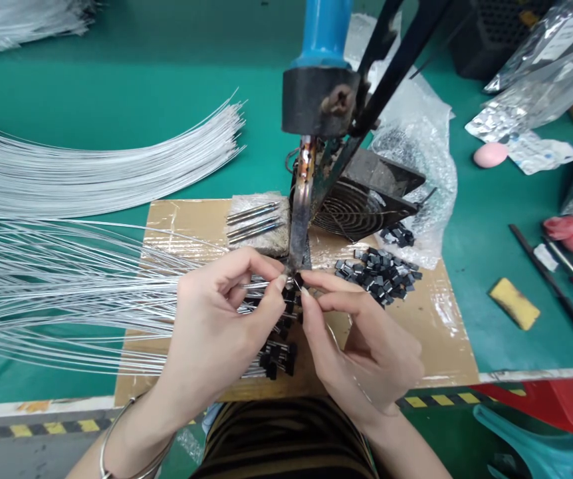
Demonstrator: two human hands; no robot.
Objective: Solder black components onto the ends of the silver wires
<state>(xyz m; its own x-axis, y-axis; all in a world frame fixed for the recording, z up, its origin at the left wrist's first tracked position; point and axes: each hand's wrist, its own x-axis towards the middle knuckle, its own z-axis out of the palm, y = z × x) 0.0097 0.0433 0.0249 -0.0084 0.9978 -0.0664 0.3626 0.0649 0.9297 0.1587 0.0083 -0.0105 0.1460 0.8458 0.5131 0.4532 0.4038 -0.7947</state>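
At the far left of the green table (246, 50), a thick bundle of pale wires (117, 176) lies with its right-hand ends showing no black parts; these look untouched. Nearer, a looser spread of wires (67, 286) runs right, under the left hand, towards a cluster of wired black parts (276, 359) near the cardboard's near edge. Those seem to be the finished share, though the hand hides some of them.

The person's left hand (224, 326) has its grip together, thumb and forefinger pinched on a wire end right by the tip of the soldering iron (300, 226), which slants down from the far side. Metal rods (251, 223) rest on a pale pad just left of the iron. The right hand (381, 339) also has its grip together, closed on a thin silvery strand (335, 338) that trails along the palm and meets the same spot. One joint thus appears to be in hand; whether it is made cannot be told, as the fingertips cover it.

To the right, on the cardboard (446, 319), loose black parts (381, 274) lie heaped with no wires showing, so a good deal seems left.
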